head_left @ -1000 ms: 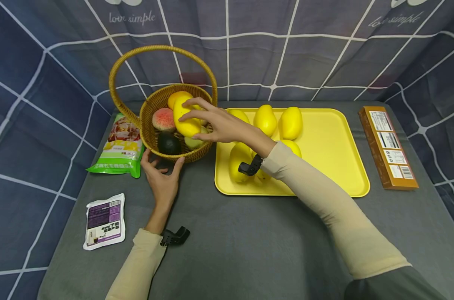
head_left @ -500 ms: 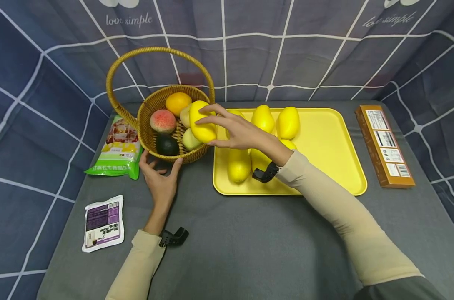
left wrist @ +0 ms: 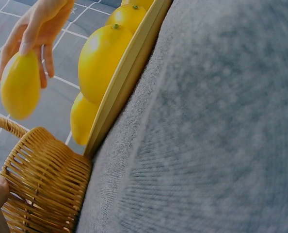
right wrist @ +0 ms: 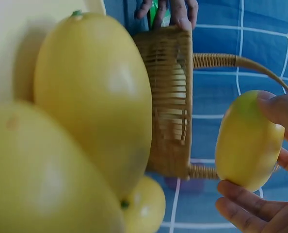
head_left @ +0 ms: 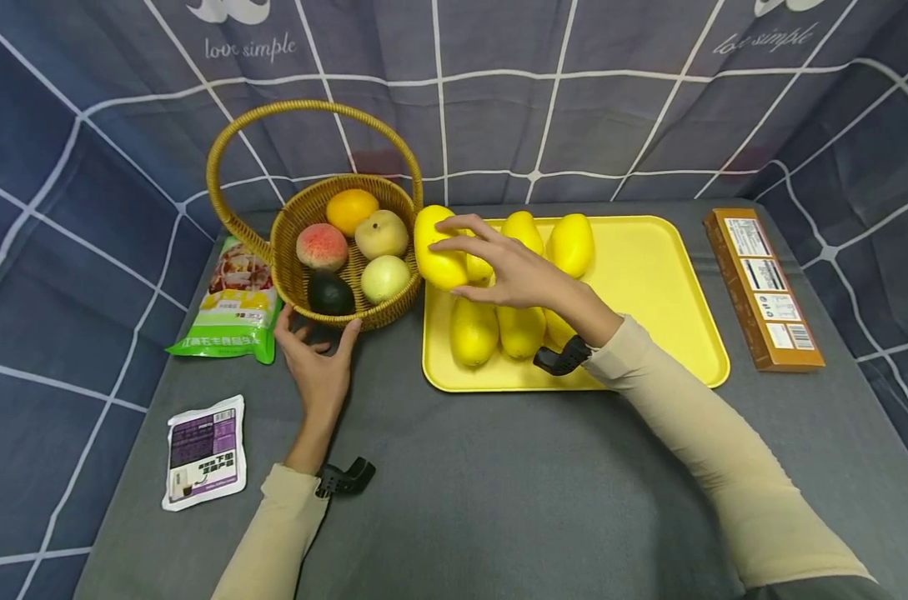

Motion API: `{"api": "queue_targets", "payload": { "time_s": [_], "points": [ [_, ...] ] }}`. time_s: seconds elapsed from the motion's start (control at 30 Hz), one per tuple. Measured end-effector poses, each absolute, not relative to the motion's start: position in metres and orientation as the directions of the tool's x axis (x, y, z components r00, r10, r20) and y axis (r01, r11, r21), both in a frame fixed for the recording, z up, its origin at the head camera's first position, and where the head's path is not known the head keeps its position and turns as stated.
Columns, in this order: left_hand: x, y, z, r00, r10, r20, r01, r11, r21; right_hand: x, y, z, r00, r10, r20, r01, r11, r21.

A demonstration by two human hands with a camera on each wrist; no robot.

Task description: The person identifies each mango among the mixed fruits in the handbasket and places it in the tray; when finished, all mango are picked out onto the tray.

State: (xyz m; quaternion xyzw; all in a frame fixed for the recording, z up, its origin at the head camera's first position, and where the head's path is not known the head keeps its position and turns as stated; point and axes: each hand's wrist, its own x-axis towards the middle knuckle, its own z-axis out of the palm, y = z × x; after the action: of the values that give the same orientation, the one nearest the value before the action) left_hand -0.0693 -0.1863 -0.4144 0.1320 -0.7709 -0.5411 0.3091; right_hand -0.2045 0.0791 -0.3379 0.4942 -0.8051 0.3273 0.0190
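My right hand (head_left: 524, 271) grips a yellow mango (head_left: 433, 250) between thumb and fingertips, above the left edge of the yellow tray (head_left: 649, 317), just right of the basket. That mango (right wrist: 249, 141) shows a greenish end in the right wrist view. Several other yellow mangoes (head_left: 474, 332) lie on the tray, partly hidden by the right hand and wrist. With thumb and fingers spread along its near outer side, my left hand (head_left: 318, 375) holds the wicker basket (head_left: 288, 271). Inside it are an orange fruit (head_left: 352, 210), a peach (head_left: 322, 247), a dark avocado (head_left: 330, 293) and two pale round fruits (head_left: 384, 278).
A green food bag (head_left: 232, 312) lies against the basket's left side. Nearer on the left is a white and purple packet (head_left: 206, 454). An orange-brown box (head_left: 765, 292) lies right of the tray. The basket's tall handle (head_left: 314, 106) arches toward the curtain behind (head_left: 499, 125).
My right hand has carried the mango rightward from above the basket to over the tray's left edge, uncovering the pale fruits. The left hand stays at the basket.
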Motion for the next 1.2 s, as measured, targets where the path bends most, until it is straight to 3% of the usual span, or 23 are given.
{"api": "queue_targets", "payload": {
  "time_s": [0.53,1.2],
  "points": [
    [-0.070,-0.184,-0.415,-0.773,-0.542,0.331,0.124,0.382,0.916,-0.213,0.167,-0.347,-0.656,-0.670,0.349,-0.733,0.455,-0.506],
    [-0.069,-0.183,-0.415,-0.765,-0.547,0.340,0.120,0.398,0.910,-0.218,0.248,-0.369,-0.772,-0.534,0.344,-0.631,0.586,-0.509]
  ]
}}
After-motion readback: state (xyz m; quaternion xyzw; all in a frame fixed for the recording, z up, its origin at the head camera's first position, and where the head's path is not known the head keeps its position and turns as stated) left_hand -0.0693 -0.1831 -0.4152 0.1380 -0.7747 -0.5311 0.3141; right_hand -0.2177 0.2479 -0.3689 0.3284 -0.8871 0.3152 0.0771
